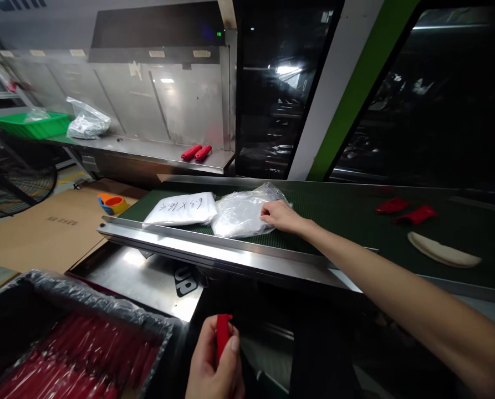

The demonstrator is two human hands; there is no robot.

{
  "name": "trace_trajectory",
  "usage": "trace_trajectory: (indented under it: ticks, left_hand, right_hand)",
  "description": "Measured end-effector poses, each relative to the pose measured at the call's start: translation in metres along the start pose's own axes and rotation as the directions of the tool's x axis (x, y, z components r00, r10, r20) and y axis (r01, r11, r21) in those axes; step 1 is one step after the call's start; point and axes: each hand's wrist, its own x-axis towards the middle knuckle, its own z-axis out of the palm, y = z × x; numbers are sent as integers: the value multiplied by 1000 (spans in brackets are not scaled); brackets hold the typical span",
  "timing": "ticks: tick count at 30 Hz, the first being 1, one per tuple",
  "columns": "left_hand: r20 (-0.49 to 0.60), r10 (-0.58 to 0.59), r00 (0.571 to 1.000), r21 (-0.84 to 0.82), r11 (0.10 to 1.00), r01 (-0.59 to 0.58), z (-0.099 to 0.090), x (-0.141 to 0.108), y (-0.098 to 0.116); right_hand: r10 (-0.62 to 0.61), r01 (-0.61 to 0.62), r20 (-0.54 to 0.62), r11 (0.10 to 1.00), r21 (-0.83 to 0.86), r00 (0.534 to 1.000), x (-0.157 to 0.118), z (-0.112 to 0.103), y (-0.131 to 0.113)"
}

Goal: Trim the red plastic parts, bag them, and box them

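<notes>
over green belt (pixel 334 213), right hand (pixel 282 215) pinches clear bag (pixel 239 213); left hand (pixel 209 363) grips red piece (pixel 223 337).

From my right hand (pixel 282 216) on the clear bag (pixel 239 213), green belt (pixel 334 202) runs open toward 3 o'clock as far as two red pieces (pixel 392 205); my own forearm (pixel 355 260) bars 4. The white packet (pixel 180 210) blocks 9, and the metal rail (pixel 230 252) stands across 6. From my left hand (pixel 216 357), the lined box (pixel 85 291) walls off 9; toward 2, under the rail, it's too dark to judge.
</notes>
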Motion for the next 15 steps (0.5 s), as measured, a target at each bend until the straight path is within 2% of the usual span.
trace_trajectory:
  ticks: [4,8,11,15]
  left_hand:
    - [19,66,998,88,994,-67,4,0,-2]
    - [32,41,999,114,992,-45,9,-4,9]
    - [63,-2,998,70,998,-3,13,-10,18]
    - [176,-19,984,-75,997,33,15,-17,22]
  right_hand:
    - [6,-3,-71,999,37,997,-10,-10,0]
    - [17,-6,-137,997,82,990,-29,-15,-3]
    - [39,-20,-171,994,112,985,-48,-16,0]
    - [70,-43,-204,990,134,976,-58,-15,6]
